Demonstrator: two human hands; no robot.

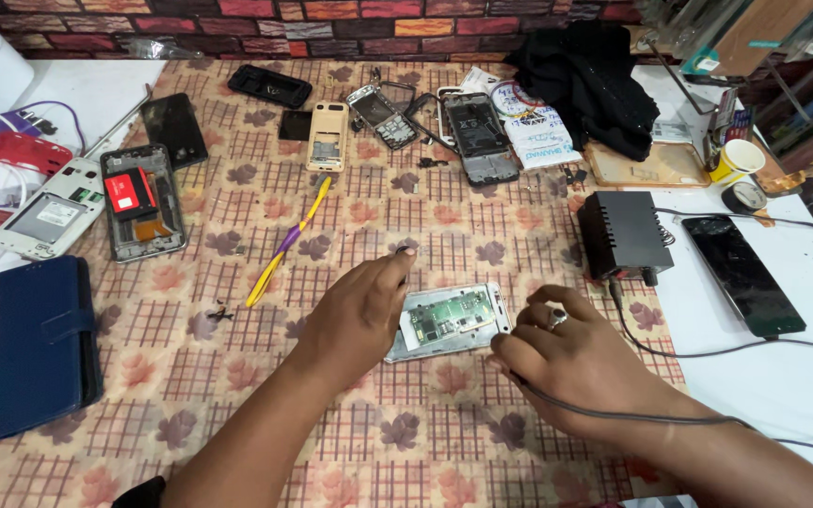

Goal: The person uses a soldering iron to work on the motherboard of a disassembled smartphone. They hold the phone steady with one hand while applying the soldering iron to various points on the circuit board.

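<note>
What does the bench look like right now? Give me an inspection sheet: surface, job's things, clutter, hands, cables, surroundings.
Surface: checked leaf-print cloth over a white table.
Job's things: opened phone with a green circuit board showing, lying flat between the hands.
Clutter: dismantled phones, yellow-purple pry tool, blue wallet case, black cloth, paper cup.
Hands: left hand over the phone's left edge, fingers pinched; right hand at its right edge, gripping a corded tool.
Cables: grey cord under the right wrist; black box with a lead.
Surroundings: brick-pattern wall.
</note>
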